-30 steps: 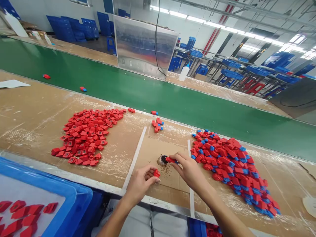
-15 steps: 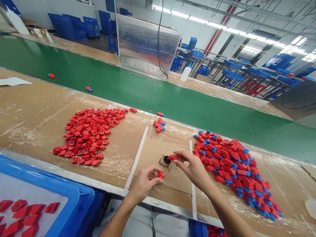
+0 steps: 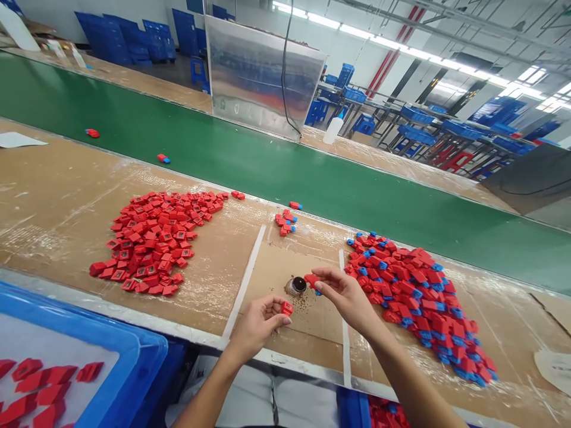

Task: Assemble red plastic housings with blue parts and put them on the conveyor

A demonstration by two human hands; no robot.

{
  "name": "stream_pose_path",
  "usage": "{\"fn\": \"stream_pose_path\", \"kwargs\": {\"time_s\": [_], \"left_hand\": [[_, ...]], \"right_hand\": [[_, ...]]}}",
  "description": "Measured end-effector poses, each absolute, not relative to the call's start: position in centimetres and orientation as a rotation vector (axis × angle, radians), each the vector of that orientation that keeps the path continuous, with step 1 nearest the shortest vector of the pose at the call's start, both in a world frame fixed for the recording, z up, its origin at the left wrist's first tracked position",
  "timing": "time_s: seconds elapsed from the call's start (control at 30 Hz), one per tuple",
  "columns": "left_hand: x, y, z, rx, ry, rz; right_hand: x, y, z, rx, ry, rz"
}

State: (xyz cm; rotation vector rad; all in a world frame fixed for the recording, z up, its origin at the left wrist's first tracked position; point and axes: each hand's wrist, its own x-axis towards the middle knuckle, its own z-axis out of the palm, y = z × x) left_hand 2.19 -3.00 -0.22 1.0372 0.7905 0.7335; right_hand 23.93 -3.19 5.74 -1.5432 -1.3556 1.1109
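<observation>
My left hand (image 3: 259, 324) pinches a small red plastic piece (image 3: 286, 308) with an opening in its face, just in front of a small glass jar. In my right hand (image 3: 345, 294), thumb and fingertips hold a red-and-blue plastic piece (image 3: 311, 281) close to the right side of the jar's mouth. The small jar (image 3: 295, 286), dark inside, stands on a cardboard sheet (image 3: 267, 267) with brown specks scattered round it. Left of it lies a heap of red pieces (image 3: 154, 238). A heap of red-and-blue pieces (image 3: 414, 285) spreads to the right, partly behind my right hand.
A green conveyor belt (image 3: 223, 154) crosses behind the work surface, carrying a few red-and-blue pieces (image 3: 163, 158). Several more pieces (image 3: 284, 222) lie near its edge. A blue tray (image 3: 143, 356) with red pieces is at lower left. Beyond the belt stand a metal panel (image 3: 263, 80) and white bottle (image 3: 333, 128).
The red-and-blue piece in my right hand has shifted slightly away from the jar's mouth. My left hand keeps its red piece. Pieces on the belt have moved right, and the view has shifted a little.
</observation>
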Motion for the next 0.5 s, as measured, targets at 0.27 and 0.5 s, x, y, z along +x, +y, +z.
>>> {"fn": "stream_pose_path", "kwargs": {"time_s": [0.27,0.5], "left_hand": [[2.1,-2.8,0.0,0.98,0.741,0.71],[2.1,-2.7,0.0,0.982,0.728,0.684]], "right_hand": [[21.6,-5.8,7.0,-1.558,-1.687,0.839],[20.6,-6.9,6.4,-1.54,-1.802,0.798]]}}
